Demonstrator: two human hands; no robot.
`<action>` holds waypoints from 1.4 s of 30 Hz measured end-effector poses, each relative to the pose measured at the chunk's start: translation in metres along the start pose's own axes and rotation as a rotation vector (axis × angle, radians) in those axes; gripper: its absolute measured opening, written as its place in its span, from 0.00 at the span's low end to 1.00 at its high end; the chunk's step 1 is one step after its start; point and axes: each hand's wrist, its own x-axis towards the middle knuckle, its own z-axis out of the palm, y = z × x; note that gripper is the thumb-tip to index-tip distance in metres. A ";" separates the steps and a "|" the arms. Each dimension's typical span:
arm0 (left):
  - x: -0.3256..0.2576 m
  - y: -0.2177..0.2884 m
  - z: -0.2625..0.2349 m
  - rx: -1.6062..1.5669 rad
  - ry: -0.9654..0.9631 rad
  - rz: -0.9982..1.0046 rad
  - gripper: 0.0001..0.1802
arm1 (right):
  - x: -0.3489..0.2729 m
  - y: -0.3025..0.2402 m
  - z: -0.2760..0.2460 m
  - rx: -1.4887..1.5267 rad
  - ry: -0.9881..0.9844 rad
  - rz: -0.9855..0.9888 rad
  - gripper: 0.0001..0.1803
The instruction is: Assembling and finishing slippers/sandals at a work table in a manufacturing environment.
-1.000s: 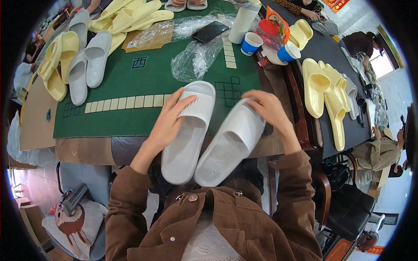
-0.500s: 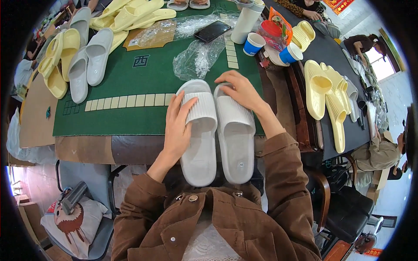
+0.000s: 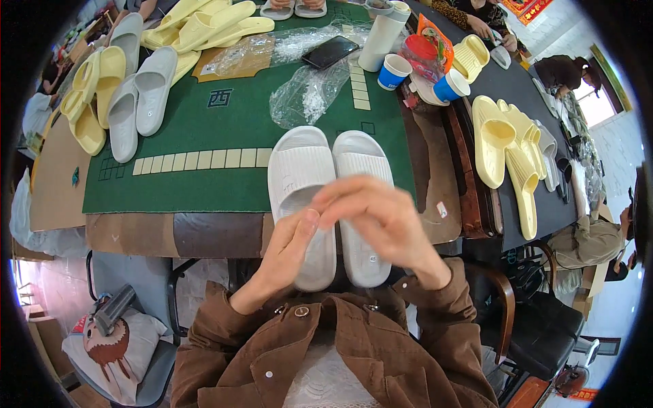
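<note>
A pair of light grey slides lies with toes on the green mat and heels past the table's front edge: the left slide (image 3: 300, 163) and the right slide (image 3: 364, 164), side by side and apart. Over their middle my two hands meet at the fingertips. My left hand (image 3: 286, 246) is closed, thumb against the fingers near my right hand's tips; whatever it may pinch is too small or hidden to make out. My right hand (image 3: 384, 221) arches above the right slide, its fingers bent and smeared by motion.
The green mat (image 3: 170, 194) bears a strip of pale tiles (image 3: 211, 160), crumpled clear plastic (image 3: 309, 102) and a black phone (image 3: 330, 52). More grey slides (image 3: 155, 88) and yellow slides (image 3: 110, 78) lie left. Paper cups (image 3: 394, 71) stand right, with yellow slides (image 3: 491, 139) on the dark table beyond.
Both hands have left the slides' straps and come together nearer to me, above the footbeds. The slides have shifted slightly left. At the far right, a person's hands now hold a pale slide.
</note>
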 end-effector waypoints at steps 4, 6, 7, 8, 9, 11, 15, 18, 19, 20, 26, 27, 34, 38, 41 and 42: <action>0.009 0.037 0.012 -0.656 -0.040 -0.265 0.20 | -0.024 -0.010 0.032 0.237 -0.158 0.097 0.22; 0.005 0.027 0.006 -0.710 -0.027 -0.229 0.18 | -0.035 -0.011 0.045 0.236 -0.124 0.088 0.22; 0.002 0.019 0.002 -0.766 -0.017 -0.193 0.17 | -0.038 -0.010 0.048 0.232 -0.089 0.081 0.22; 0.005 0.016 -0.001 -0.879 -0.046 -0.190 0.14 | -0.040 -0.009 0.048 0.175 -0.045 0.043 0.19; 0.003 0.015 0.000 -0.880 -0.045 -0.190 0.14 | -0.041 -0.010 0.045 0.175 -0.045 0.044 0.19; -0.002 0.019 0.008 -0.425 0.132 -0.169 0.11 | -0.044 -0.011 0.035 -0.002 0.083 -0.007 0.17; -0.004 0.021 0.011 -0.267 0.258 0.067 0.12 | -0.061 0.002 0.023 0.263 0.304 0.261 0.19; 0.003 0.025 0.004 0.554 0.275 0.361 0.15 | -0.079 0.003 0.013 0.383 0.331 0.244 0.21; 0.003 0.024 -0.003 0.555 0.278 0.359 0.15 | -0.086 0.002 0.007 0.487 0.298 0.230 0.22; 0.002 0.021 -0.012 0.830 0.303 0.493 0.17 | -0.091 -0.004 0.002 0.402 0.278 0.282 0.23; -0.012 0.029 -0.053 0.968 0.196 0.543 0.07 | -0.112 -0.022 -0.041 0.211 0.389 0.579 0.25; -0.016 0.028 -0.050 0.970 0.196 0.539 0.07 | -0.114 -0.021 -0.043 0.215 0.387 0.580 0.25; -0.032 0.004 0.010 0.501 0.050 0.120 0.01 | -0.124 0.006 -0.024 0.414 0.249 0.791 0.05; -0.032 -0.010 0.013 -0.185 -0.128 -0.357 0.08 | -0.120 0.028 -0.012 0.199 0.199 0.789 0.06; -0.030 -0.008 0.014 -0.363 -0.181 -0.490 0.12 | -0.113 0.039 -0.003 -0.007 0.203 0.756 0.10; -0.028 -0.006 0.013 -0.263 -0.165 -0.498 0.14 | -0.110 0.042 0.000 -0.005 0.203 0.756 0.10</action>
